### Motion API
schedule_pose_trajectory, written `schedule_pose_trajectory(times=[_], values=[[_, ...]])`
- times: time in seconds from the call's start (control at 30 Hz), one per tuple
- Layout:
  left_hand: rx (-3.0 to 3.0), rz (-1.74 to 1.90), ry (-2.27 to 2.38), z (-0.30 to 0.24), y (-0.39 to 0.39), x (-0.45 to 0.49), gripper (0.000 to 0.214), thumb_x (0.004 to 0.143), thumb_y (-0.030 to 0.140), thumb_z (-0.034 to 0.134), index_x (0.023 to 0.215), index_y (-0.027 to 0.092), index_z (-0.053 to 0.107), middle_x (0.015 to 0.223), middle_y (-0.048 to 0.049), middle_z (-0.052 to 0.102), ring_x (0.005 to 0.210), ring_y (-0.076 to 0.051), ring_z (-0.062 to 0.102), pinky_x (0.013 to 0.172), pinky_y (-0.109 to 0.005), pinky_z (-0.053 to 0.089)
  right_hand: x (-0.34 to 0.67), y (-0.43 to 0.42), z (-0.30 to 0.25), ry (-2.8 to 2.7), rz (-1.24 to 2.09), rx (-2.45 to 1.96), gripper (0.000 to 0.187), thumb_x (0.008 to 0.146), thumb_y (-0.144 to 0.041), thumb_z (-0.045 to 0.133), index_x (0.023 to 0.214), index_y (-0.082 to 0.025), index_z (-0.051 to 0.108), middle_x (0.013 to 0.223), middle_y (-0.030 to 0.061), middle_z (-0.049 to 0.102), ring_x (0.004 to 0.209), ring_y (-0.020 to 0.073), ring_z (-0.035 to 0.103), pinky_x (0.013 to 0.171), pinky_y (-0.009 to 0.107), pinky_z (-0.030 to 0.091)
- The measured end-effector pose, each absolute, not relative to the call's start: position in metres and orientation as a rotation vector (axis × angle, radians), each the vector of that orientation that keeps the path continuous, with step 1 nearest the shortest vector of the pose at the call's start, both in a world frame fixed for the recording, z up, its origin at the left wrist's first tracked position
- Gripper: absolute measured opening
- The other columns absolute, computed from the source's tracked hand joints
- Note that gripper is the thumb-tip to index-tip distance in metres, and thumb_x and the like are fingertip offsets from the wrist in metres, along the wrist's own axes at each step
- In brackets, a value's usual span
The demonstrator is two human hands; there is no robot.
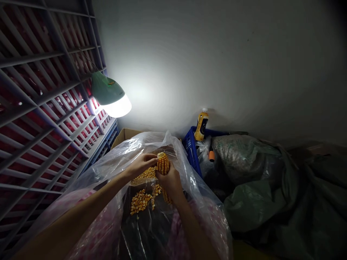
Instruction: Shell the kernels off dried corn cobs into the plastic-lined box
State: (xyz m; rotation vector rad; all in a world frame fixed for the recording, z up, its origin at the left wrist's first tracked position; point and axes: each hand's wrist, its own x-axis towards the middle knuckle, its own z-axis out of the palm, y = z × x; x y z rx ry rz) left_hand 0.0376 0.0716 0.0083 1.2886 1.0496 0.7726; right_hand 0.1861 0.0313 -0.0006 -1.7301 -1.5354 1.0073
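An ear of corn (163, 164) with yellow kernels stands nearly upright over a clear plastic bag (187, 169). My right hand (171, 180) is wrapped around its lower part. From the other side, my left hand (142, 164) presses its closed fingertips against the ear near the pale top end. Loose corn kernels (140, 202) lie in a pile on the plastic below, and more are heaped behind my left hand. Part of another ear shows under my right hand, mostly covered by it.
A lit bulb lamp (111, 95) hangs from stacked slatted crates (51, 94) on the left. Behind the bag is a cardboard box (126, 134). At right, a blue basket (193, 151) holds a yellow bottle (201, 124), an orange-ended handle (211, 156) and filled bags (244, 153).
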Motion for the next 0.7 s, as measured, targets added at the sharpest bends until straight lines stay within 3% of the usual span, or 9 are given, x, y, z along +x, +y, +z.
schedule_pose_trajectory(times=[0.2, 0.33, 0.43, 0.57, 0.7], values=[[1.466, 0.763, 1.125, 0.004, 0.072, 0.040, 0.030, 0.073, 0.042, 0.056, 0.063, 0.014, 0.059, 0.060, 0.0012, 0.055, 0.059, -0.012, 0.050, 0.056, -0.024, 0.042, 0.187, 0.028, 0.000, -1.607, 0.968, -1.739, 0.039, 0.067, -0.032, 0.064, 0.104, -0.021, 0.055, 0.082, 0.0029, 0.067, 0.071, 0.0211, 0.062, 0.059, 0.028, 0.041], [1.313, 0.871, 1.155, 0.000, 0.072, 0.042, 0.017, 0.069, 0.030, 0.053, 0.067, 0.015, 0.061, 0.066, -0.0005, 0.060, 0.067, -0.014, 0.055, 0.066, -0.027, 0.047, 0.186, 0.029, 0.002, -1.508, 1.095, -1.654, 0.042, 0.066, -0.034, 0.066, 0.105, -0.021, 0.057, 0.086, 0.0024, 0.068, 0.075, 0.0206, 0.063, 0.063, 0.028, 0.044], [1.283, 0.845, 1.055, 0.005, 0.071, 0.041, 0.023, 0.068, 0.032, 0.053, 0.077, 0.014, 0.064, 0.075, -0.0028, 0.064, 0.074, -0.016, 0.058, 0.073, -0.030, 0.048, 0.186, 0.031, 0.003, -1.447, 1.132, -1.653, 0.045, 0.064, -0.034, 0.068, 0.105, -0.020, 0.057, 0.087, 0.0026, 0.068, 0.077, 0.0207, 0.064, 0.065, 0.029, 0.046], [1.348, 0.775, 1.004, 0.013, 0.070, 0.040, 0.030, 0.071, 0.042, 0.057, 0.075, 0.013, 0.062, 0.072, -0.0022, 0.062, 0.072, -0.016, 0.056, 0.067, -0.028, 0.045, 0.188, 0.030, 0.003, -1.463, 1.110, -1.663, 0.040, 0.066, -0.034, 0.065, 0.102, -0.020, 0.057, 0.082, 0.0020, 0.068, 0.072, 0.0201, 0.063, 0.062, 0.028, 0.045], [1.424, 0.796, 1.066, 0.007, 0.071, 0.043, 0.023, 0.070, 0.037, 0.056, 0.064, 0.015, 0.056, 0.062, 0.0015, 0.056, 0.061, -0.012, 0.049, 0.058, -0.025, 0.041, 0.188, 0.028, 0.002, -1.496, 1.102, -1.659, 0.041, 0.065, -0.033, 0.066, 0.104, -0.020, 0.057, 0.082, 0.0017, 0.068, 0.072, 0.0208, 0.064, 0.061, 0.028, 0.045]])
